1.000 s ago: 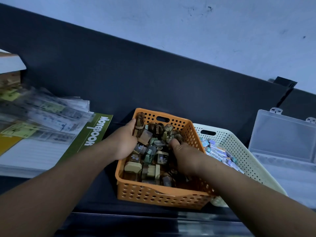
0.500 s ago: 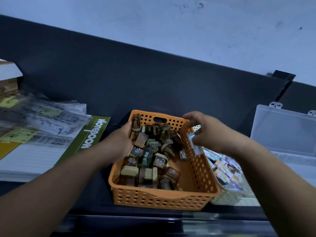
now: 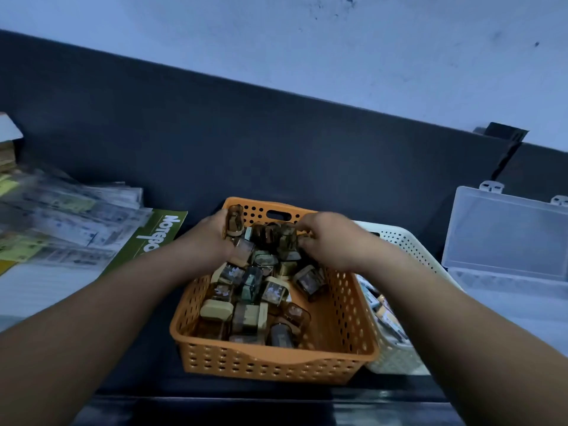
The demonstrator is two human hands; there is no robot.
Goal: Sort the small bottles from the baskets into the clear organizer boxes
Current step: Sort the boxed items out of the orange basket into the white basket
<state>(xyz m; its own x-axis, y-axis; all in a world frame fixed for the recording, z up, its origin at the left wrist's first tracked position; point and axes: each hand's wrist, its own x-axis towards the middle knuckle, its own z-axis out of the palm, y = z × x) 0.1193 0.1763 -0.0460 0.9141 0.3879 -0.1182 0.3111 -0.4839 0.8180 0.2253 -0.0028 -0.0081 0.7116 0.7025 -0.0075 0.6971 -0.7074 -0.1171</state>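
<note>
This is probably a small shop's stock counter or a stationery work desk; the dim, blurred view leaves that open. A dark panel (image 3: 276,149) backs the surface under a plain painted wall (image 3: 276,41). Left of the left hand (image 3: 209,244) lie stacked plastic-wrapped printed packets (image 3: 70,216) and a green notebook (image 3: 159,238). Below both hands an orange basket (image 3: 276,361) holds many alike small bottles (image 3: 246,315). Right of the right hand (image 3: 332,241) stand a white basket (image 3: 405,244) of small packaged goods and an open clear organizer box (image 3: 504,235).
</note>
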